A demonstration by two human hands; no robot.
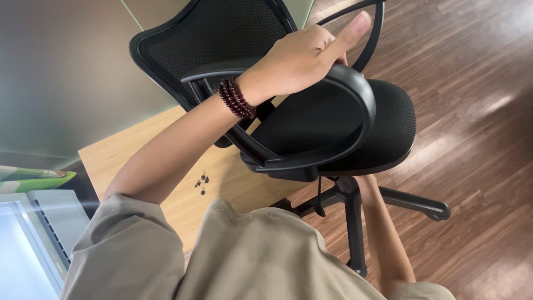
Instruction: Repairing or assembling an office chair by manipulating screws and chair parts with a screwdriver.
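A black office chair with a mesh back (pixel 216 33) and padded seat (pixel 383 128) stands tilted in front of me. My left hand (pixel 302 58), with a dark red bead bracelet (pixel 237 99) at the wrist, is closed over the top of the curved black armrest (pixel 355 94), index finger stretched out. My right forearm (pixel 386 233) reaches up beneath the seat beside the star base (pixel 355 216); the hand itself is hidden under the seat.
A light wooden board (pixel 139 153) lies behind the chair with a few small dark screws (pixel 201 182) on it. A white device (pixel 39 239) and a green item (pixel 33 179) sit at the left. Dark wood flooring (pixel 477 111) spreads to the right.
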